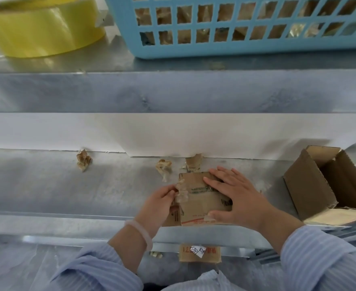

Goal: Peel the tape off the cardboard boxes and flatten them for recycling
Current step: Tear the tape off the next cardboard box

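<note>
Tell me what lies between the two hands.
In the head view, the box lies between the left hand and right hand, with a loose tape strip at its left edge.

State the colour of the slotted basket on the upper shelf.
The basket is light blue, clearest in the head view.

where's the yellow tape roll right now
In the head view the yellow tape roll sits at the top left, on the upper metal shelf, just left of the blue basket.
</note>
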`<state>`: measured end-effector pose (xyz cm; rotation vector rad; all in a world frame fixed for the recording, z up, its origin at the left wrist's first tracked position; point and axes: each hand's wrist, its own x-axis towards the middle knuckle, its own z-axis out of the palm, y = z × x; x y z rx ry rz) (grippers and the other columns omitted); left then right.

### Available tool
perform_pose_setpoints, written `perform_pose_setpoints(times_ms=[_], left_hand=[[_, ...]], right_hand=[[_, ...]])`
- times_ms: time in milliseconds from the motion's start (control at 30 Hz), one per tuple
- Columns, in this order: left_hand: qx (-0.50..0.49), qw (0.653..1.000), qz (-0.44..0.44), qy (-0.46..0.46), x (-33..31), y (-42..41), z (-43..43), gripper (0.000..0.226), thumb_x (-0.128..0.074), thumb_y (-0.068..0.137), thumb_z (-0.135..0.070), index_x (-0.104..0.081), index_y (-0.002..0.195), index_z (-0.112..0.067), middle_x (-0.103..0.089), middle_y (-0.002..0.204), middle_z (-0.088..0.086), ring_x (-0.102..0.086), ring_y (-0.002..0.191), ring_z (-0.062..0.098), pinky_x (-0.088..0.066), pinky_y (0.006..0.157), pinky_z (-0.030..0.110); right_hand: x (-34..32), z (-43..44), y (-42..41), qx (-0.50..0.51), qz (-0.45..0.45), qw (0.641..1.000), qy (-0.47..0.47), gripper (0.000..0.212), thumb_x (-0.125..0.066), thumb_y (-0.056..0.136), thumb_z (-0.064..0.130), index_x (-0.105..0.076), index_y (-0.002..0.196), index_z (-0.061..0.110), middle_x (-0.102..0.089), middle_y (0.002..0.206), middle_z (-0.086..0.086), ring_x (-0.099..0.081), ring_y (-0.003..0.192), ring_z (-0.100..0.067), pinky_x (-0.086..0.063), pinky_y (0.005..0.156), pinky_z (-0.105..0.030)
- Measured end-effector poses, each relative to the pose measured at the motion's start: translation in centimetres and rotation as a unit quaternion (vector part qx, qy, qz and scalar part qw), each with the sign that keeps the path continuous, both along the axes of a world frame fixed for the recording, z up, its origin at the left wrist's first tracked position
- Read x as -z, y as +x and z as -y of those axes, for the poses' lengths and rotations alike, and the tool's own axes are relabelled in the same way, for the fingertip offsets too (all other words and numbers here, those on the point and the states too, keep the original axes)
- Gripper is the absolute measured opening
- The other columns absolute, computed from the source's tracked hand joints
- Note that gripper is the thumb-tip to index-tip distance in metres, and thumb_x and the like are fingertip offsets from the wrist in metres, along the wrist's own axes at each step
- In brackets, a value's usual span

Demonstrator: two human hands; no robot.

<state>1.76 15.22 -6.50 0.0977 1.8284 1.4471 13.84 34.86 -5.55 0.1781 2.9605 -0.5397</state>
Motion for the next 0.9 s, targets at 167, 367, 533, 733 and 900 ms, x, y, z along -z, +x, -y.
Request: perform_pose_setpoints(times_ms=[167, 367, 533, 733, 900], left_hand=[[0.007, 0.994, -0.1, -0.053, 0.9, 0.6, 0.5, 0.021, -0.059, 0.094, -0.019, -0.073, 0.107, -0.027, -0.075, 0.091, -0.009, -0.07, 0.088, 0.011, -0.056, 0.086, 0.034], [-0.055, 0.996, -0.075, 0.008, 0.7, 1.3, 0.9, 0.015, -0.064, 0.091, -0.015, -0.077, 0.095, -0.022, -0.076, 0.085, -0.004, -0.072, 0.083, 0.015, -0.058, 0.077, 0.029], [-0.038, 0.998, -0.041, 0.02, 0.9, 1.5, 0.5, 0.022, -0.053, 0.097, -0.014, -0.069, 0.111, -0.02, -0.074, 0.096, 0.002, -0.071, 0.088, 0.019, -0.058, 0.082, 0.039], [-0.001, 0.997, -0.06, 0.05, 0.7, 2.2, 0.9, 0.032, -0.045, 0.099, -0.005, -0.069, 0.105, -0.025, -0.073, 0.09, -0.007, -0.071, 0.086, 0.011, -0.058, 0.074, 0.026], [-0.005, 0.992, -0.112, 0.053, 1.0, 2.3, 1.7, 0.029, -0.051, 0.097, -0.006, -0.071, 0.11, -0.024, -0.072, 0.101, 0.0, -0.069, 0.092, 0.014, -0.057, 0.082, 0.032]], right_hand=[[0.0, 0.0, 0.0, -0.002, -0.003, 1.0, 0.003, 0.09, -0.039, 0.069, 0.085, -0.012, 0.148, 0.05, 0.003, 0.158, 0.024, 0.018, 0.142, 0.006, 0.016, 0.116, -0.024], [0.1, 0.0, 0.1, -0.001, -0.004, 1.0, 0.005, 0.089, -0.036, 0.069, 0.085, -0.012, 0.147, 0.051, 0.004, 0.157, 0.026, 0.018, 0.141, 0.007, 0.013, 0.118, -0.026], [0.2, 0.0, 0.2, -0.001, -0.01, 1.0, 0.011, 0.088, -0.035, 0.068, 0.088, -0.01, 0.145, 0.053, 0.005, 0.156, 0.027, 0.018, 0.141, 0.008, 0.016, 0.116, -0.023], [0.5, -0.1, 0.2, 0.001, -0.024, 1.0, 0.001, 0.089, -0.03, 0.067, 0.092, -0.012, 0.145, 0.053, 0.003, 0.156, 0.027, 0.015, 0.143, 0.006, 0.015, 0.116, -0.022], [0.6, 0.0, 0.2, 0.0, -0.027, 1.0, 0.011, 0.084, -0.037, 0.07, 0.087, -0.011, 0.143, 0.055, 0.002, 0.157, 0.026, 0.014, 0.143, 0.006, 0.015, 0.116, -0.022]])
